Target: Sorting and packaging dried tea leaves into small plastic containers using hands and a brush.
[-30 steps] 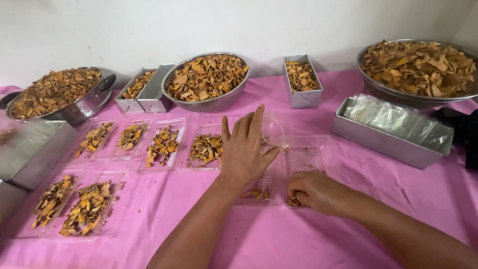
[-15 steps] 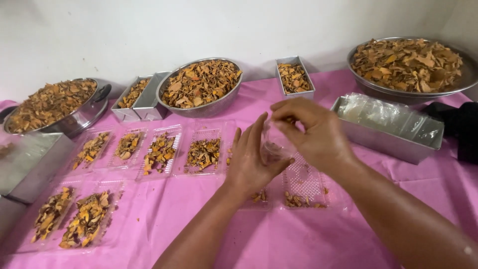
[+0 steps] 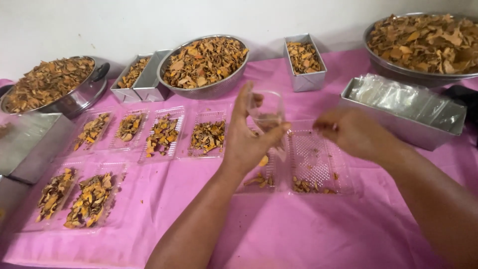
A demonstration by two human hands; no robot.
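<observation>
My left hand (image 3: 249,144) pinches a clear plastic bag (image 3: 267,112) open; my right hand (image 3: 351,133) hovers loosely closed, apparently empty. Filling step; next needs dried chips (image 3: 308,186).

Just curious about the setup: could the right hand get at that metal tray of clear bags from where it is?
Probably yes. The right hand hovers, seemingly empty, over the open clear box, and the metal tray of clear bags sits just beyond it on the same side, with only bare pink cloth between.

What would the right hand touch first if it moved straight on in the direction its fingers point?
The right hand points leftward at the clear plastic piece held up in the left hand. It would probably meet that first, though depth between them is unclear.
</observation>
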